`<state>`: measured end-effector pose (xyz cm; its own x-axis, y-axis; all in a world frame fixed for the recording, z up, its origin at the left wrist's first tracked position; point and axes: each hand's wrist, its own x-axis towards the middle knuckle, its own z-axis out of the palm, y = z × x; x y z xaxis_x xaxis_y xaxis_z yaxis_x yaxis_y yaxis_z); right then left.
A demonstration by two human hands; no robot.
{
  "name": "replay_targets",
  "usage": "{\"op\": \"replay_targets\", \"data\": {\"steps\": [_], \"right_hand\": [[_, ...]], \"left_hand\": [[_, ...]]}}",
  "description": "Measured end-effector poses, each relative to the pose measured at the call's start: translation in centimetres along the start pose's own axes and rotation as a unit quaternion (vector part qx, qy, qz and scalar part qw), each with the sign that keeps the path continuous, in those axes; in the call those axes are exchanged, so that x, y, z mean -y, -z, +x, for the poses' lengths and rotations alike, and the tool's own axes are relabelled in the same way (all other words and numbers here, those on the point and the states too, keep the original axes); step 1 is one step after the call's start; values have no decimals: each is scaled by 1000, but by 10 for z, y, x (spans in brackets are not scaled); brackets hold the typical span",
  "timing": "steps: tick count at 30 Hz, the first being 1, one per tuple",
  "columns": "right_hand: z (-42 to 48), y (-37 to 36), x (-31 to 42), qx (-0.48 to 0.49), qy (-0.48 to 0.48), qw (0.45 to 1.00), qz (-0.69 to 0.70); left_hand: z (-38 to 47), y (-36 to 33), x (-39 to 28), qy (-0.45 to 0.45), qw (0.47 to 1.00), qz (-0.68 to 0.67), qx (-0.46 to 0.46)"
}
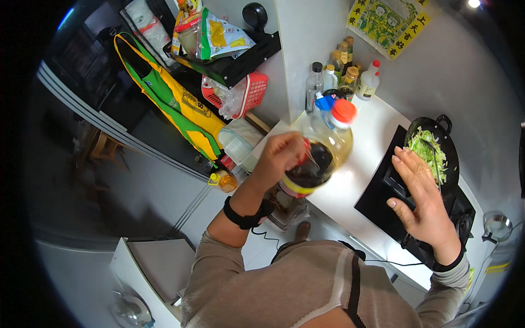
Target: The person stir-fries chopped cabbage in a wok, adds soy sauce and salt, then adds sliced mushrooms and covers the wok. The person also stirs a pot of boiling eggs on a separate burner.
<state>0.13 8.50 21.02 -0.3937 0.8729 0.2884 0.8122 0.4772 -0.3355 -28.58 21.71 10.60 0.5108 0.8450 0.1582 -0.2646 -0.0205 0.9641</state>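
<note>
My left hand (283, 153) grips the red handle or top of a large clear plastic jug (311, 168) that holds dark liquid and has a yellow and red band low down; it is blurred. Right behind it is a clear plastic bottle of yellowish oil (342, 139) with a red cap. My right hand (424, 201), its fingers spread, holds nothing that I can see and hovers over the near side of a black wok (451, 164) on the stove. Shredded green vegetable (422, 143) lies in the wok with a metal utensil (435, 160) resting in it.
Several seasoning bottles (338, 74) line the back corner of the white counter (369, 119). The black gas stove (379, 192) lies under the wok. At the left are a black shelf (246, 61), a red plastic basket (256, 94) and an oil jug with a yellow cap (227, 182).
</note>
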Motion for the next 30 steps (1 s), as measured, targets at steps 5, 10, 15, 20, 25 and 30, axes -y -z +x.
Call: {"op": "replay_targets", "data": {"steps": [5,10,15,20,25,30], "right_hand": [[28,-2,-3,7,-35,997,68],[74,-36,-32,69,-152,969,182],[119,-102,-76,120,-235,944,199],[136,-167,-118,76,-256,962,65],[150,-217,-155,21,-327,933,147],[166,-247,-163,-72,-336,931,123]], "left_hand": [[31,37,18,-76,989,-21,-128],[64,72,53,-110,978,-7,-178],[88,94,103,-119,969,20,-215],[92,111,148,-101,964,7,-245],[83,118,171,-103,956,-39,-273],[69,118,169,-88,959,60,-263]]}}
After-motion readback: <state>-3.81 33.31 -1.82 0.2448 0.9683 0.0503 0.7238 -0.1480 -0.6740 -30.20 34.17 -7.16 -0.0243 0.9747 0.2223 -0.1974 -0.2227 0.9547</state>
